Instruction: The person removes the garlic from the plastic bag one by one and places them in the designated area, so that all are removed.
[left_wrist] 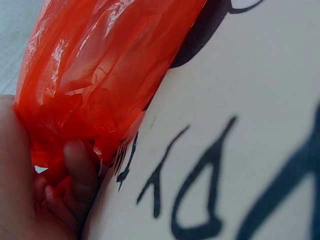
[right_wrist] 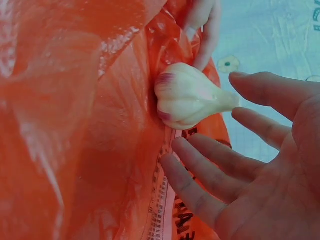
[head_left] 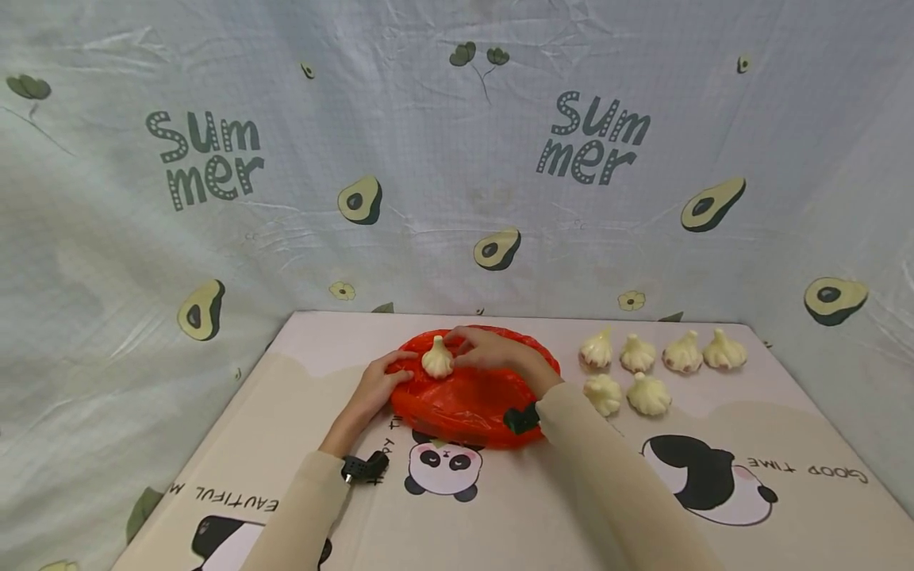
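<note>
A red plastic bag (head_left: 464, 400) lies spread with its mouth up on the table. At its left rim my left hand (head_left: 378, 385) grips the plastic, fingers curled at the bag's edge (left_wrist: 90, 90) in the left wrist view. One white garlic bulb (head_left: 438, 358) stands stem up at the far left inside of the bag. My right hand (head_left: 493, 350) reaches over the bag just right of that bulb. In the right wrist view its fingers (right_wrist: 200, 200) are spread, with the thumb near the stem of the garlic bulb (right_wrist: 185, 97); none curl round it.
Several more garlic bulbs (head_left: 648, 394) stand in two rows on the table right of the bag. The table cover (head_left: 528, 507) carries panda prints and lettering. A pale cloth (head_left: 421, 159) with avocado prints hangs behind the table and along its sides.
</note>
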The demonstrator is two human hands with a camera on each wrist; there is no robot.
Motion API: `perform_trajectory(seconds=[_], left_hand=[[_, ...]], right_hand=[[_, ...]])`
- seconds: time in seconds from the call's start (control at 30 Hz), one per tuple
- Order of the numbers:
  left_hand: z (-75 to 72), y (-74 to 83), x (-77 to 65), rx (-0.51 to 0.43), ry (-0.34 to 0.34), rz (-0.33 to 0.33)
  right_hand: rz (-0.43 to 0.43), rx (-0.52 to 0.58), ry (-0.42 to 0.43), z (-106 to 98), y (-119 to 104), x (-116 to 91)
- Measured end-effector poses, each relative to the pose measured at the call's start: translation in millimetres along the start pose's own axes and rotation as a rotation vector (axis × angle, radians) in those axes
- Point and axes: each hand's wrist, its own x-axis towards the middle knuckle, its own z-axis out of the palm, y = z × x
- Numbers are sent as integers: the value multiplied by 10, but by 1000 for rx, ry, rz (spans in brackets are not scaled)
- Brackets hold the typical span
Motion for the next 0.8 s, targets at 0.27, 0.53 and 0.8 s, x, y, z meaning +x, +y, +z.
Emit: perform_trajectory(seconds=[0.27, 0.53, 0.8], left_hand=[[-10, 22, 11, -5, -3, -5], [-1, 21, 11, -12, -7, 5], [-8, -5, 6, 5, -2, 5]], right_hand=[[23, 19, 9, 25, -19, 55], [40, 47, -28, 73, -12, 98], [42, 34, -39, 113, 20, 138]])
